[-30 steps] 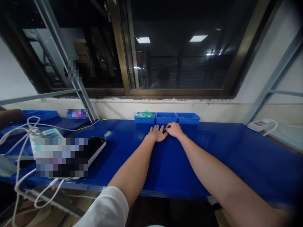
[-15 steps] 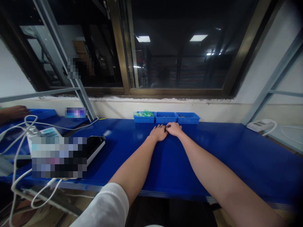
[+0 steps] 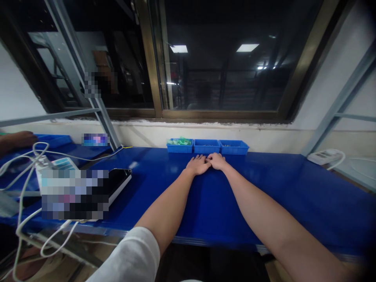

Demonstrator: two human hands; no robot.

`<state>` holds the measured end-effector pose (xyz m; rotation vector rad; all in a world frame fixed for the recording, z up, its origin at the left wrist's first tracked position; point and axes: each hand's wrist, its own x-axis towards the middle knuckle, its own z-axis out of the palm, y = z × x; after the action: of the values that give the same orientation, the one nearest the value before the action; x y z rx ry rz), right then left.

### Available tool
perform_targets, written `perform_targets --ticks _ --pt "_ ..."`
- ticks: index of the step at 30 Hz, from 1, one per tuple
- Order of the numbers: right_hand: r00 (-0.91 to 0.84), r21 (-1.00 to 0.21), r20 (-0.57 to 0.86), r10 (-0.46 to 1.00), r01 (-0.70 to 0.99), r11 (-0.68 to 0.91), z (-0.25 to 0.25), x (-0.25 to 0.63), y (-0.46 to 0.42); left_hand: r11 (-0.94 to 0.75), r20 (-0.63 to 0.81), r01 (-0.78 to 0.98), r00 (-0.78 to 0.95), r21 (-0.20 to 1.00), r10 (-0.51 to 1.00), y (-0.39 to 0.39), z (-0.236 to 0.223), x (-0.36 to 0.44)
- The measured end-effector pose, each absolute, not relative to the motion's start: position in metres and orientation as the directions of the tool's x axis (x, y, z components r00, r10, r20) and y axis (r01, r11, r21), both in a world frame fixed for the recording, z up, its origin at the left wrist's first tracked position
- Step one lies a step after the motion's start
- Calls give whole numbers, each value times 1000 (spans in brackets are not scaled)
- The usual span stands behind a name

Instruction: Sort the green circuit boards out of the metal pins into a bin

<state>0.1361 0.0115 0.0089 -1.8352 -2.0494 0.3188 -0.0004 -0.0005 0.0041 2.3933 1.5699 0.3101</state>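
Note:
My left hand (image 3: pixel 198 165) rests on the blue tabletop (image 3: pixel 211 199) with its fingers stretched forward and apart, and its thumb reaches toward the other hand. Beside it, my right hand (image 3: pixel 216 161) has its fingers curled down and pressed together, close against the left thumb. Anything between those fingers is too small or hidden to make out. Just beyond both hands stand three blue bins in a row. The left bin (image 3: pixel 179 149) holds green and clear packets (image 3: pixel 182 141); the middle bin (image 3: pixel 206 149) and the right bin (image 3: pixel 235 149) contain small metallic-looking pieces.
To the left lies a dark-screened device (image 3: pixel 119 178), partly blurred, among white cables (image 3: pixel 22 203). Another person's hand (image 3: pixel 25 138) is near a blue bin (image 3: pixel 57 140) at far left. A white power strip (image 3: pixel 326 156) sits at right. Metal posts (image 3: pixel 107 125) and a window stand behind.
My left thumb has shifted slightly right, nearer my right hand's fingers. The whole view has moved a touch; the bins stay in place.

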Motion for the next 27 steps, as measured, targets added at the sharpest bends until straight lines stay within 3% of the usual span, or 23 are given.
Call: perform_targets --ticks 7,14,22,27 --pt "-118 -267 196 973 949 169 3 132 8 -387 67 867 387 314 920 -1 5 1" --pt "-107 -255 222 969 953 164 1 132 10 -414 135 850 392 324 910 -2 5 0" --pt "-51 -445 376 925 866 228 3 134 12 -481 411 743 300 465 861 0 7 -6" --pt "-39 -577 459 888 747 331 3 134 13 -453 442 734 231 506 867 0 9 -7"
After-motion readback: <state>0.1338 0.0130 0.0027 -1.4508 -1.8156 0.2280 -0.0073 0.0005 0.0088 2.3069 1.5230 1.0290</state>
